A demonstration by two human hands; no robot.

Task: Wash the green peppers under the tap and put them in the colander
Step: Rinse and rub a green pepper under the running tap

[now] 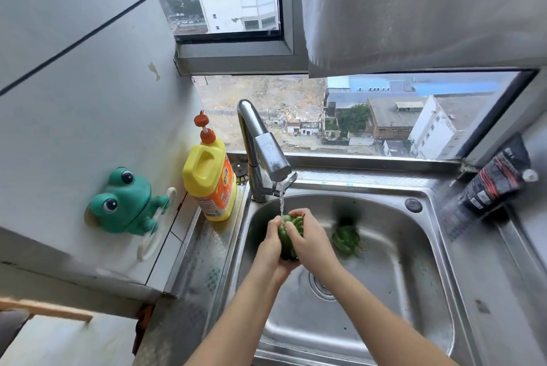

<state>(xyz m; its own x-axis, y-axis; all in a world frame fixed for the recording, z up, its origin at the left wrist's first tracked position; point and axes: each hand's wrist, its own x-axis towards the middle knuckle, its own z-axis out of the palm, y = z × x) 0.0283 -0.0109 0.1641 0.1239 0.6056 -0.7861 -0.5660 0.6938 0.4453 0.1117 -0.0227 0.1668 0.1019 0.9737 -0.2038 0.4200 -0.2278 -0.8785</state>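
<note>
Left grip: the left grip [273, 244] is curled round the green pepper [289, 249], cupping it from below and from the side away from the tap's right, thumb up along it.
Right grip: the right grip [308, 236] is wrapped over the top and far side of that same pepper, fingers bent and tight on it. Both are on one pepper!
Held pepper: right under the tap [262, 155], just below its spout, squeezed between the two grips with only a strip of green showing.
Water: a thin stream [281, 202] runs from the tap's spout straight onto the top of the pepper.
Second pepper: another green pepper [345, 239] lies blurred on the basin floor, right of the tap and just beside the right grip, not touching it.
Sink: the steel sink [390, 291] spreads out below and in front of the tap, and its drain [321, 287] sits nearer the person than the tap's stream.
Bottle: a yellow detergent bottle [210, 185] with an orange pump stands upright just left of the tap's base.
Frog: a green frog holder [127, 202] is on the wall further left of the tap.
Pouch: a black pouch [497, 180] leans on the surface [488, 276] well to the tap's right.
Window: a window [384, 117] sits behind the tap.
</note>
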